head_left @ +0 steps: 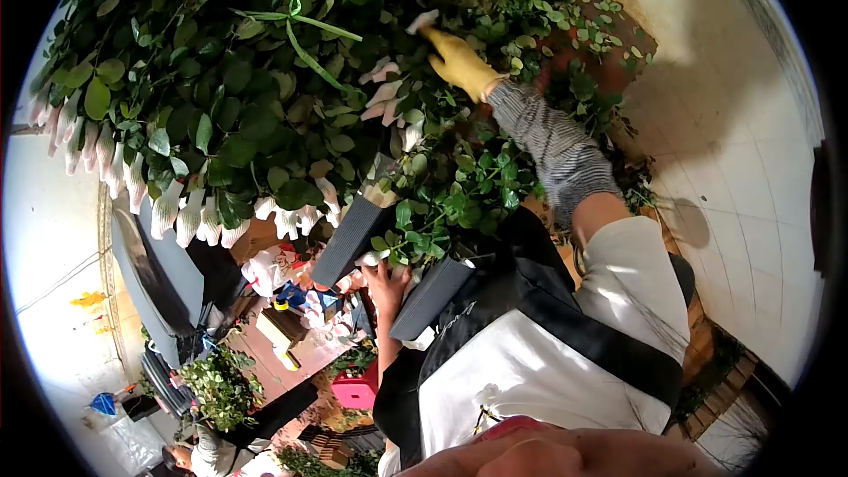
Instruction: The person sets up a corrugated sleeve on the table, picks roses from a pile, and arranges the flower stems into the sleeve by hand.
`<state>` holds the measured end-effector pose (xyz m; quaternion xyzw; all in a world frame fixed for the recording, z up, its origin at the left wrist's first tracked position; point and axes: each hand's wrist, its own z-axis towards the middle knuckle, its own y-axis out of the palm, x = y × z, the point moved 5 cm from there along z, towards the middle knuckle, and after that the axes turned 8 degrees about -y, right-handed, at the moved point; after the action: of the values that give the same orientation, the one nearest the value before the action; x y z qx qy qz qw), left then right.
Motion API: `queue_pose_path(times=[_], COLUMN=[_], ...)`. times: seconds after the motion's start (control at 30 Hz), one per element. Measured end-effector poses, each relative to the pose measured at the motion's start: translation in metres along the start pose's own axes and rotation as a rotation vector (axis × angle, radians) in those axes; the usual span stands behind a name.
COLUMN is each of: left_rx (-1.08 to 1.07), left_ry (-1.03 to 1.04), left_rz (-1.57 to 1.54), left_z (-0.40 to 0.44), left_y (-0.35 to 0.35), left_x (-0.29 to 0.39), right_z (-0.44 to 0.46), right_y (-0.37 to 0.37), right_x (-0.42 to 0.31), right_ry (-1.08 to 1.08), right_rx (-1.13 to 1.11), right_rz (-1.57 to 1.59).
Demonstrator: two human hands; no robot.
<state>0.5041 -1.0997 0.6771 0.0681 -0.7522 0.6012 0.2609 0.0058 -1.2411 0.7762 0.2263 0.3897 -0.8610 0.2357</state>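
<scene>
My right hand (463,64), in a yellow glove and grey striped sleeve, reaches far out into the foliage. Its fingers are closed at a rose with a white net sleeve (423,21). My bare left hand (386,285) is low between two dark ribbed bars (433,299), fingers bent around the base of another netted rose (373,258); leafy stems (442,212) lie between the bars. Part of its grip is hidden by leaves. Pinkish netted roses (382,93) lie between the two hands.
A large heap of leafy roses (221,97) fills the upper left, netted heads (188,216) hanging along its edge. A green tie (296,31) lies on top. Below are a littered table (283,362), a pink stool (356,389) and another person (212,455). A tiled wall (733,185) stands at right.
</scene>
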Motion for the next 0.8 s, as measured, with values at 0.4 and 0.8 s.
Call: queue_pose_path(times=[0.4, 0.8], left_rx=[0.113, 0.077], left_ry=[0.104, 0.05], left_rz=[0.007, 0.032], left_z=[-0.003, -0.001], left_y=[-0.002, -0.002], left_x=[0.005, 0.006], right_z=[-0.039, -0.113], right_y=[0.026, 0.005], right_x=[0.023, 0.023], right_ry=[-0.231, 0.152], right_rx=[-0.553, -0.517], right_rz=[-0.679, -0.55])
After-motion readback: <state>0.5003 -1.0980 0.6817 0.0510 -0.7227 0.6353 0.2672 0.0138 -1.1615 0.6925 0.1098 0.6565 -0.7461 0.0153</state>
